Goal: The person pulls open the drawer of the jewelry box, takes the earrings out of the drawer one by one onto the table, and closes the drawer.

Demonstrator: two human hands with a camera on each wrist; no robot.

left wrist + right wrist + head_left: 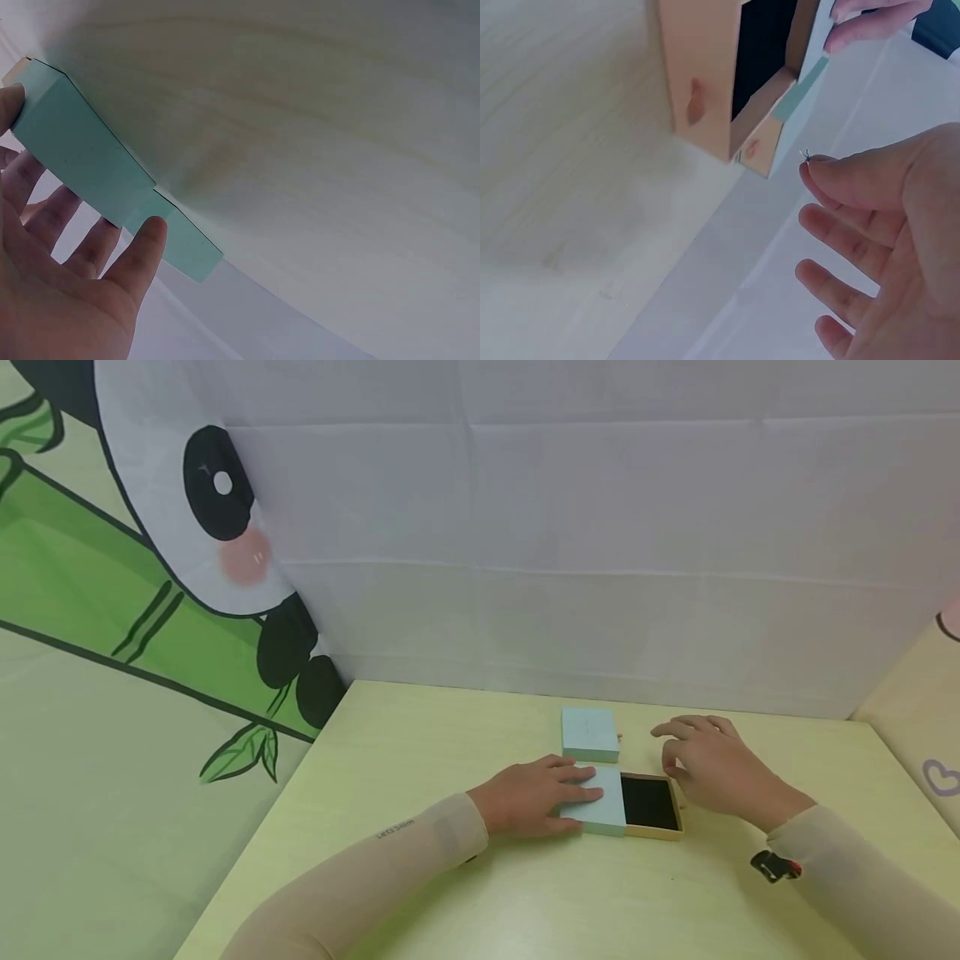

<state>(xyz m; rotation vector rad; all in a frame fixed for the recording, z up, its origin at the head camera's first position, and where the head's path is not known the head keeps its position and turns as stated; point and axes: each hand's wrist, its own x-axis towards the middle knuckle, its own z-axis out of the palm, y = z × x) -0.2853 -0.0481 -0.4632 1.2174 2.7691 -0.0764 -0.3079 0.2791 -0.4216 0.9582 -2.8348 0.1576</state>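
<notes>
My left hand (536,797) lies over the pale blue-green sleeve (609,818) of a small drawer box, fingers spread and straight. Out of the sleeve's right side stands the tan drawer (652,833), its black lining (648,802) showing. A small brown tab (695,103) is on the drawer's front. My right hand (712,768) is just right of the drawer, above the table. Between its thumb and index finger it pinches a tiny metal piece with thin prongs (805,155), mostly hidden by the fingertips.
A second pale blue-green box (590,732), with a tab on its right side, sits right behind the first one. All stand on a light wood table (450,727). A white cloth (525,527) hangs behind it, and a panda-and-bamboo print (150,593) covers the left side.
</notes>
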